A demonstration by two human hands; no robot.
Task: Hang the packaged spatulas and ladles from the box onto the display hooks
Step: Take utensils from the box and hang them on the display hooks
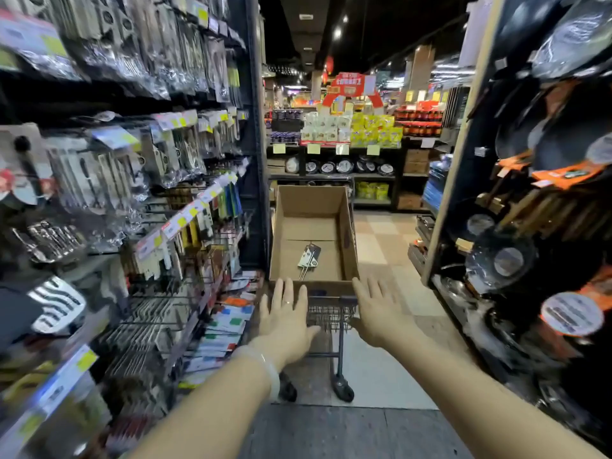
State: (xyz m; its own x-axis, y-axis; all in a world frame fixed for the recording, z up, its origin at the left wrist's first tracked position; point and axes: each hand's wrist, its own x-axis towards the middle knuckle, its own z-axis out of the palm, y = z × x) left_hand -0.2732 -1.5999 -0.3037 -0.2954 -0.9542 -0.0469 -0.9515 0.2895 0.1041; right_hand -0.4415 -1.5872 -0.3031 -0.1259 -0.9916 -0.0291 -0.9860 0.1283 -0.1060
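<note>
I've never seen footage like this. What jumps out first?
Two bare hands reach forward with fingers spread, the left hand and right hand, toward a cardboard box sitting on a shopping cart in the middle of the aisle. The box looks nearly empty, with one packaged utensil on its floor. Hooks crowded with packaged kitchen tools fill the left wall.

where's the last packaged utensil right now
In the head view it lies on the floor of the cardboard box, near the middle: the packaged utensil. The box sits on the shopping cart, just beyond the open left hand and right hand.
</note>
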